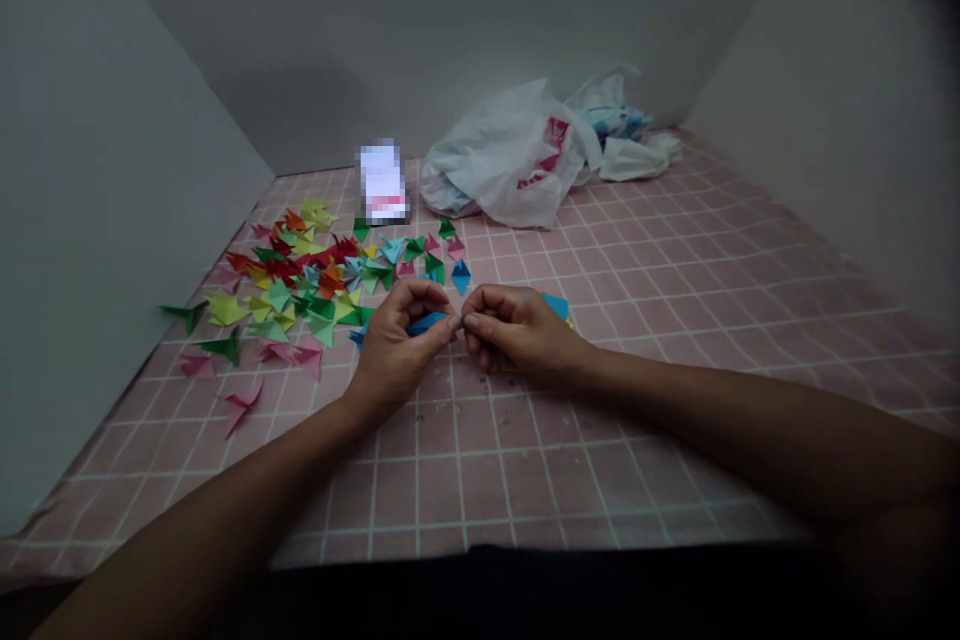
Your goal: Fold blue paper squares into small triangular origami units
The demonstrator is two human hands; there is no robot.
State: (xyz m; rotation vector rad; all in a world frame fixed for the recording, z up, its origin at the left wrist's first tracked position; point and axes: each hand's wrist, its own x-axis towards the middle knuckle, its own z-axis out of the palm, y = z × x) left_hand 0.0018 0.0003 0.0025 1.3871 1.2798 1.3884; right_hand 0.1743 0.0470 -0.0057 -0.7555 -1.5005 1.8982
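My left hand [401, 340] and my right hand [510, 328] meet over the pink checked cloth, fingers curled. Both pinch a small piece of blue paper [426, 324] between their fingertips; most of it is hidden inside my left palm. More blue paper [556, 304] lies just behind my right hand. A heap of small folded paper pieces [307, 280] in red, yellow, green, pink and blue lies spread to the left of my hands.
White plastic bags [517, 160] sit at the back. A small white pack [382, 182] stands beside them. Grey walls close in the left, back and right. The pink checked cloth [675, 290] covers the surface.
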